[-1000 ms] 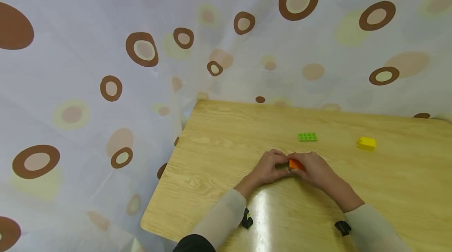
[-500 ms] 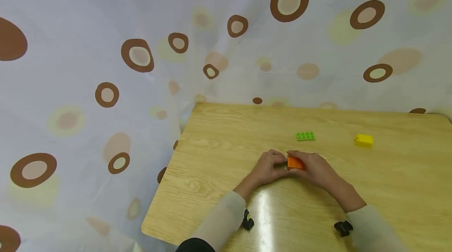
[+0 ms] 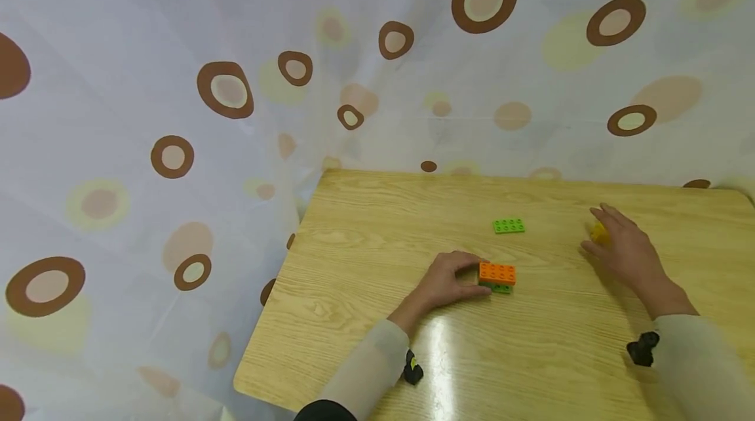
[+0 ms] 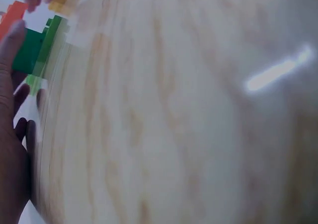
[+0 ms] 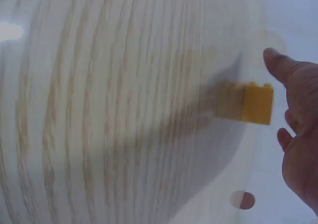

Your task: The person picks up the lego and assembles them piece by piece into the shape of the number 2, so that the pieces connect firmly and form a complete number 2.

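Observation:
A stack of toy building bricks, an orange brick (image 3: 497,273) on top with green (image 3: 503,289) beneath, stands on the wooden table. My left hand (image 3: 449,280) grips the stack's left end, thumb at the front and fingers at the back. In the left wrist view, a dark green block (image 4: 29,52) shows below the orange brick (image 4: 12,16). To the right, my right hand (image 3: 632,254) reaches over a yellow brick (image 3: 600,233), fingers spread and partly covering it. In the right wrist view, a gap separates the thumb from the yellow brick (image 5: 257,104).
A flat light green brick (image 3: 508,226) with studs up lies behind the stack. The table (image 3: 366,231) meets a patterned curtain (image 3: 401,139) at its back and left edges.
My right hand has let go of the orange-topped stack and moved right to the yellow brick, its fingers spreading. My left hand has stayed at the stack, which now shows more fully.

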`<state>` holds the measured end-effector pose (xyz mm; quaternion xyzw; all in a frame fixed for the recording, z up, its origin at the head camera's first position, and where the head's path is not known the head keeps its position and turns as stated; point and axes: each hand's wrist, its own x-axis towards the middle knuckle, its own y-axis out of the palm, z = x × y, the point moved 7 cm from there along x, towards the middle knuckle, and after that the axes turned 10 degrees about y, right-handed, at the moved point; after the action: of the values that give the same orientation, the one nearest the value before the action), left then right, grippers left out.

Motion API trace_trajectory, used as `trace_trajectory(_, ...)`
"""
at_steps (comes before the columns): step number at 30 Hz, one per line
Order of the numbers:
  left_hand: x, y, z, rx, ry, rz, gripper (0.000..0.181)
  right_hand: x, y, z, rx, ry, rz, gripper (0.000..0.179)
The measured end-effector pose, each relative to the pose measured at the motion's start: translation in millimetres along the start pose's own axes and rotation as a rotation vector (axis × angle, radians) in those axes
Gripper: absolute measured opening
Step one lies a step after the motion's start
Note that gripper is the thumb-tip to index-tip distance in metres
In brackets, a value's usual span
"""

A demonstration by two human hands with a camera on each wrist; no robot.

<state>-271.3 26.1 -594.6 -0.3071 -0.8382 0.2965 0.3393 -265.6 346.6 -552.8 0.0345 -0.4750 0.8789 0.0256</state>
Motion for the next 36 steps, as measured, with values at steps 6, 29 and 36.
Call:
trace_trajectory(6, -2.6, -9.1, -3.7, -0.28, 0.019, -0.103, 0.047, 4.3, 10, -14, -0.088, 0.02, -0.014, 0.051)
trace_trajectory(29, 0.0, -13.1, -11.6, -0.357, 0.049, -0.131, 0.037, -54.5, 50, 121, 0.704, -0.041, -0.005, 0.047)
trace_trajectory(36, -3.2, -14.1, -14.6, -0.291, 0.062, -0.153, 0.036, -56.0, 69, 127, 0.676, -0.082, -0.04, 0.048)
